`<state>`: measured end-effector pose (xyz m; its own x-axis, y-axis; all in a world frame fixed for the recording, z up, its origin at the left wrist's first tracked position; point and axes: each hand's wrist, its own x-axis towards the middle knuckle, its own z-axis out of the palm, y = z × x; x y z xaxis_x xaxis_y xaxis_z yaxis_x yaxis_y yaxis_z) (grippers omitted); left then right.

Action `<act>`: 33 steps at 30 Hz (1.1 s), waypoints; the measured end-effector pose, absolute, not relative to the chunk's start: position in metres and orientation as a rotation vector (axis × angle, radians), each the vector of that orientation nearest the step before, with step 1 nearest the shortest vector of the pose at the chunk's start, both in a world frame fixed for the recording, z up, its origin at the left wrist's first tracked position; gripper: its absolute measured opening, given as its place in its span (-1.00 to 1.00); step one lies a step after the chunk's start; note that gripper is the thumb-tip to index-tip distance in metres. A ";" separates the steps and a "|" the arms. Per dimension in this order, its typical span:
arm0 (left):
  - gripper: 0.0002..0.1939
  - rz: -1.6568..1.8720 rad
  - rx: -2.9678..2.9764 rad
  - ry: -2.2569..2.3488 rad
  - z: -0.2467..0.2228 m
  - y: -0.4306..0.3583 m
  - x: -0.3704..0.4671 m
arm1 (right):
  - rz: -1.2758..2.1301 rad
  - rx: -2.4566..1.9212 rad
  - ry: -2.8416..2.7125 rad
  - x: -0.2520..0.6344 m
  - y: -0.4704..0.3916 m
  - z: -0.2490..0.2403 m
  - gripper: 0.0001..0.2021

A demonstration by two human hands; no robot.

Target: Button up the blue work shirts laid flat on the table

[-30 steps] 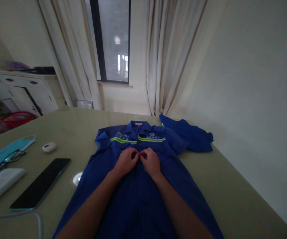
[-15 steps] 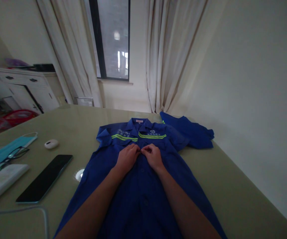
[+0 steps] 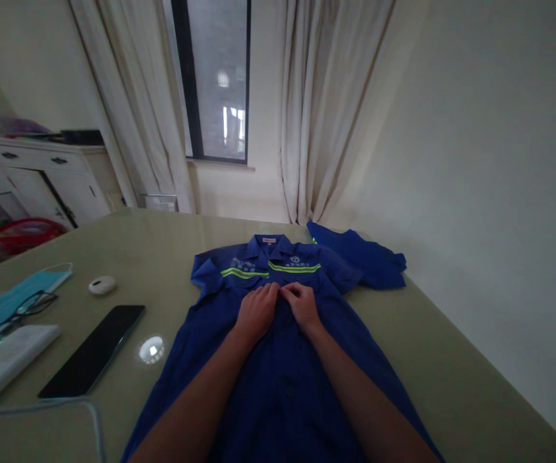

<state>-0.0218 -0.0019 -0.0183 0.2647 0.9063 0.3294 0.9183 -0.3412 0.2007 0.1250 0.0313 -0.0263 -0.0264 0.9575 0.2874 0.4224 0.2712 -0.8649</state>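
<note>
A blue short-sleeved work shirt lies face up on the table, collar at the far end, with yellow-green stripes and white print across the chest. My left hand pinches the front placket just below the stripes. Fingertips almost touching it, my right hand pinches the same spot from the other side. Any button between the fingertips is hidden. Behind the shirt's right sleeve lies another blue garment, bunched up.
On the left of the table lie a black phone, a white earbud case, glasses, a blue face mask, a white power bank and a cable. A wall borders the right side.
Both hands have shifted slightly right with the placket between them, drawing the shirt's left side inward. A light reflection on the table is now fully uncovered. The camera view has moved a little.
</note>
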 end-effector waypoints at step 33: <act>-0.57 -0.580 -2.113 -2.086 -0.032 0.040 -0.042 | 0.237 -1.912 -1.769 0.096 0.051 -0.016 -0.79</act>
<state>-0.0425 0.0401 -0.0321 -0.0210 0.9377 0.3468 0.9822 -0.0454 0.1822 0.0960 0.0507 -0.0158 0.1315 0.9675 0.2159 0.8766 -0.0118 -0.4810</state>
